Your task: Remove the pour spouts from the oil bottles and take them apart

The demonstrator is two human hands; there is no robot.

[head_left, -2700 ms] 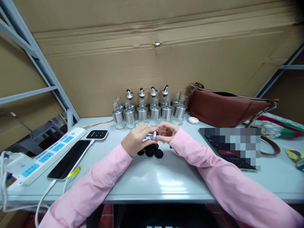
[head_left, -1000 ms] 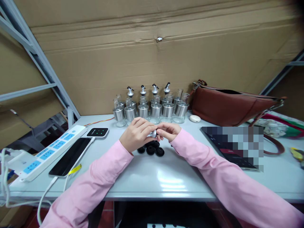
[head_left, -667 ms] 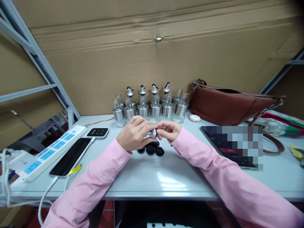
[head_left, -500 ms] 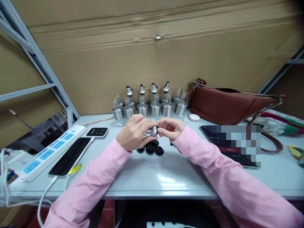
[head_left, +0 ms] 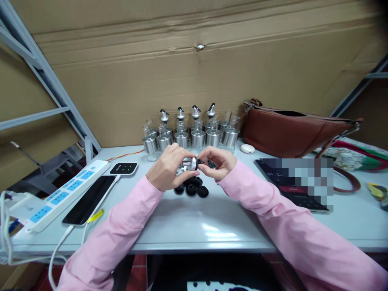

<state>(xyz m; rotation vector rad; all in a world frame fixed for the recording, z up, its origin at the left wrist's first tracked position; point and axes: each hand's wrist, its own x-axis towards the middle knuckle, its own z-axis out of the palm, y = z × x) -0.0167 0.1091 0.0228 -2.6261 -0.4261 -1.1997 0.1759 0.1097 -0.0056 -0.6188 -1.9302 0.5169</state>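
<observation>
Held sideways in my left hand (head_left: 169,166) is a silver pourer spout (head_left: 193,163), gripped between thumb and fingers. On its right end sits a black rubber stopper (head_left: 199,163), which my right hand (head_left: 220,162) pinches between thumb and fingertips. My left fingers hide part of the spout. Several loose black stoppers (head_left: 203,191) lie on the table just below my hands. Behind them stand glass bottles with steel sleeves (head_left: 197,139) in two rows. Some back-row bottles carry silver pourers with black flip lids (head_left: 164,115).
On the left lie a white power strip (head_left: 65,196), a black phone (head_left: 89,200) with a cable, and a small device (head_left: 123,169). A round white case (head_left: 247,149), a brown handbag (head_left: 291,131) and a dark tablet (head_left: 291,182) are on the right. Cardboard (head_left: 169,72) stands behind.
My right hand has turned and drawn slightly back at the pourer's end, and more of the black stopper and silver collar shows. The left hand has shifted slightly left, still holding the spout.
</observation>
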